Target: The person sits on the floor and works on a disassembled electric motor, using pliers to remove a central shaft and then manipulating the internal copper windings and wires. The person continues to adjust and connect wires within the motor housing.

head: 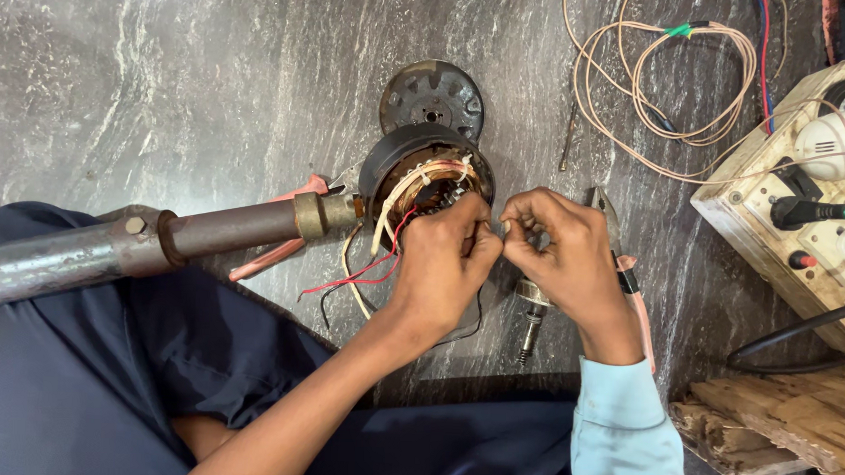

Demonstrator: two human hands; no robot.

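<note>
Hands: left (pixel 445 257), right (pixel 563 247); one motor (pixel 425 177).

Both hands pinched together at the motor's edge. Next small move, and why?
Probably keep pinching and twist the wire ends together. The left hand and right hand meet fingertip to fingertip just beside the open motor, whose red wires hang loose. The pliers lie on the floor under the right hand, unused.

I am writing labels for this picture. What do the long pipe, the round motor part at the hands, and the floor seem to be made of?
Pipe: probably steel, dull grey and brown like rust, with a brass-coloured fitting at its end.
Motor part: dark metal housing; the reddish windings inside look like copper wire.
Floor: polished grey stone with white veins, possibly marble or granite.
</note>
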